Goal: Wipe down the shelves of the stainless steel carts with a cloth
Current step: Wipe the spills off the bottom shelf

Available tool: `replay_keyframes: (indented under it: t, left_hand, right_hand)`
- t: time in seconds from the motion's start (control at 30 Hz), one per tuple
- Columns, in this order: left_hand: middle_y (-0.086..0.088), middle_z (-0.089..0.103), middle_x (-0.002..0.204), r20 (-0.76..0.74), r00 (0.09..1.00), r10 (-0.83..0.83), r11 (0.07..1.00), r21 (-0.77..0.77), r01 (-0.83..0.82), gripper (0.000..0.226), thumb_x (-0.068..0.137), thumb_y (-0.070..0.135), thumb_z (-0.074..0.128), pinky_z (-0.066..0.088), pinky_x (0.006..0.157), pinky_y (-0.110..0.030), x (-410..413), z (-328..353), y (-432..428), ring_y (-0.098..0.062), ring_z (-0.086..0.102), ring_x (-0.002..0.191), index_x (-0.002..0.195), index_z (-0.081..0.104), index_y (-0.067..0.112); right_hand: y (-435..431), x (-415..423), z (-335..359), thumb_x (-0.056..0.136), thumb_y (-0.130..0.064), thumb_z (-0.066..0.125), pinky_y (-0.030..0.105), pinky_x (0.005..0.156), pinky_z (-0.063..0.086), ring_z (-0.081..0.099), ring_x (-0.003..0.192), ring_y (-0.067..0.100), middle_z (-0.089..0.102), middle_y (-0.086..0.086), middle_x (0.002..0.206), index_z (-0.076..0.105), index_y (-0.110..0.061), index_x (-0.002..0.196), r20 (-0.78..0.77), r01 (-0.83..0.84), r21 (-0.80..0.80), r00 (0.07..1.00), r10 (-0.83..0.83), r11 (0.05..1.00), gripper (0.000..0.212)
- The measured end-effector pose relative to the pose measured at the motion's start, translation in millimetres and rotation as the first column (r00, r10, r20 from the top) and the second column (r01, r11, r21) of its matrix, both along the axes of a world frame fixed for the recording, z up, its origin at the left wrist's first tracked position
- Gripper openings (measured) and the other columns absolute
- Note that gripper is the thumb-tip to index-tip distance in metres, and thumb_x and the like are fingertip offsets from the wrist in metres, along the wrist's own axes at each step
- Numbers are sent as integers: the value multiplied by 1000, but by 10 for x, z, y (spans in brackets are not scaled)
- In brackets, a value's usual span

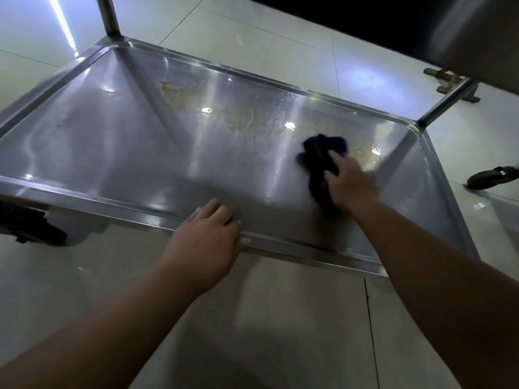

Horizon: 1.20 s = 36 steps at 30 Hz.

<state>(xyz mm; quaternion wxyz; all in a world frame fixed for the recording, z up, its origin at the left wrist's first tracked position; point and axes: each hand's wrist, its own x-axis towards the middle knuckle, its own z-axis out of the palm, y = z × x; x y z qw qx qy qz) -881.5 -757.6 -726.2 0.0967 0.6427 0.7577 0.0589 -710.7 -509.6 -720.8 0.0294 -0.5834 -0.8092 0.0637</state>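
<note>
Head view, nearest first: the left hand (209,234) lies on the near rim of the shelf (84,196), fingers straight and loosely spread, holding nothing (it looks to be steadying the cart). Just beyond it and to the right, the right hand (351,183) presses a bunched dark cloth (320,155) onto the steel. Its fingers are curled over the wad, which sticks out ahead of the fingertips toward the far rim. The cloth sits in the right half of the shelf, clear of the right corner.

Farther on, a yellowish residue (179,96) runs in a long streak beside the far rim. It starts just past the cloth and extends away to the left. The right hand is much the nearer, so the next stroke probably goes forward, then leftward along that streak. A cart post (108,15) rises at the far left corner.
</note>
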Motion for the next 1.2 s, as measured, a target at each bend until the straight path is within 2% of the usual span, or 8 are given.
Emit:
replay_keyframes:
  t: [0.1,0.33,0.47,0.57,0.8,0.87,1.07,1.2]
  left_hand:
    - [0,50,138,-37,999,-20,995,101,24,42,97,42,36,34,104,-27,111,54,81,-19,40,131,117,61,15]
    - [7,34,145,-36,996,-84,996,-37,83,44,95,51,23,33,106,-43,352,32,174,-30,29,133,128,47,33]
    - [3,34,148,9,992,-130,991,-25,130,44,100,42,25,23,114,-35,440,45,293,-19,24,140,127,53,22]
    - [-1,46,136,-38,992,-118,993,-27,117,39,100,38,27,35,100,-30,550,122,397,-21,43,125,118,57,20]
    - [0,42,128,-79,996,-49,993,-114,40,45,95,54,22,42,92,-40,731,76,397,-29,38,124,134,36,35]
    - [0,43,128,-82,996,-42,994,-100,33,48,93,56,24,43,91,-38,732,92,390,-27,40,123,134,40,36]
    - [1,45,126,-104,992,-75,995,-70,68,46,94,52,29,40,95,-34,857,117,540,-23,42,120,115,59,24]
    - [3,45,128,-59,997,-51,997,-60,48,47,94,51,35,40,83,-28,1021,100,629,-18,51,114,115,57,15]
  right_hand:
    - [-10,17,13,96,-46,32,51,105,23,24,133,41,14,-2,156,17,-38,147,6,272,-56,962,-272,961,53]
    - [-598,389,-42,94,-43,43,39,92,32,35,111,28,18,-15,155,17,-53,142,-26,-506,1,862,505,863,55]
    - [-255,865,11,97,-43,39,45,98,31,35,121,37,21,-10,155,18,-47,145,-4,-44,11,999,44,999,53]
    - [-170,803,22,97,-45,33,49,100,28,26,129,42,14,-4,157,15,-41,147,1,329,-56,944,-329,943,53]
    - [-629,749,-22,94,-45,42,41,93,34,38,110,30,17,-16,155,19,-52,142,-6,-420,18,908,420,907,54]
    - [-421,997,9,94,-43,43,43,96,35,40,111,29,19,-18,154,19,-52,142,14,-375,13,927,375,927,54]
    - [226,1089,15,96,-42,33,51,104,24,27,133,39,17,2,155,17,-35,147,6,352,-74,936,-353,933,54]
    - [-99,675,-42,94,-48,34,49,99,31,31,125,40,16,-8,156,18,-45,144,9,-97,1,995,97,995,53]
